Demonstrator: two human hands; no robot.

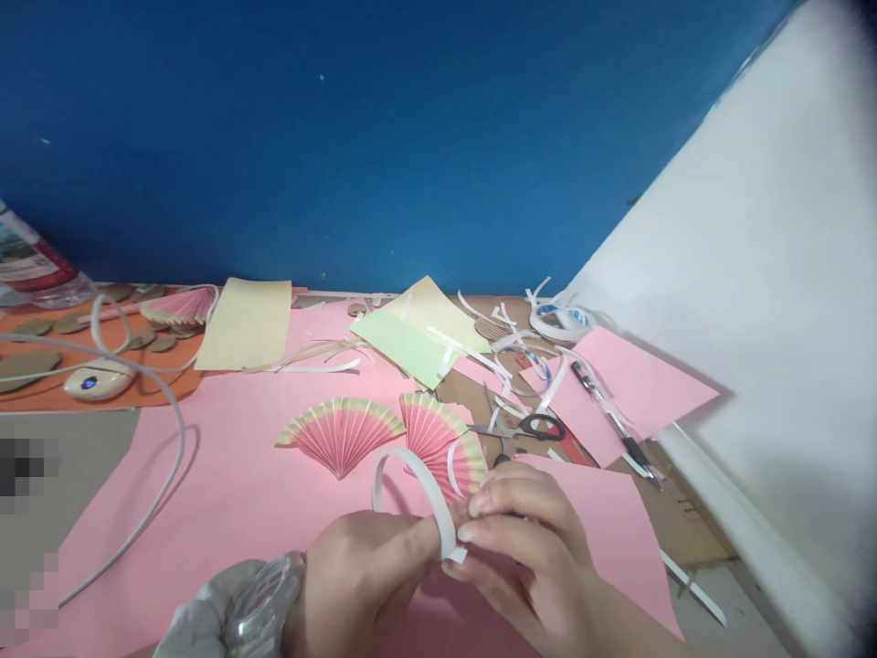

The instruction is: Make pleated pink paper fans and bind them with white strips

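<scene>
A white strip point(419, 475), curved into a loop, rises between my hands at the bottom middle. My left hand point(374, 562), with a clear watch at its wrist, is closed on the strip near its lower end. The fingertips of my right hand point(531, 539) pinch the same end, close against the left fingers. Just beyond them lie two pleated paper fans, pink with a green and yellow rim: one spread on the left point(341, 434), the other point(438, 434) partly behind the loop. Both fans rest on a large pink sheet point(233, 484).
Scissors point(541, 427), a black pen point(617, 420), a tape roll point(558, 320) and white strips lie back right. Yellow point(250, 320) and green sheets point(404, 347) lie behind the fans. A white mouse point(100, 379), cable and bottle point(34, 260) are at left, with a blue wall behind.
</scene>
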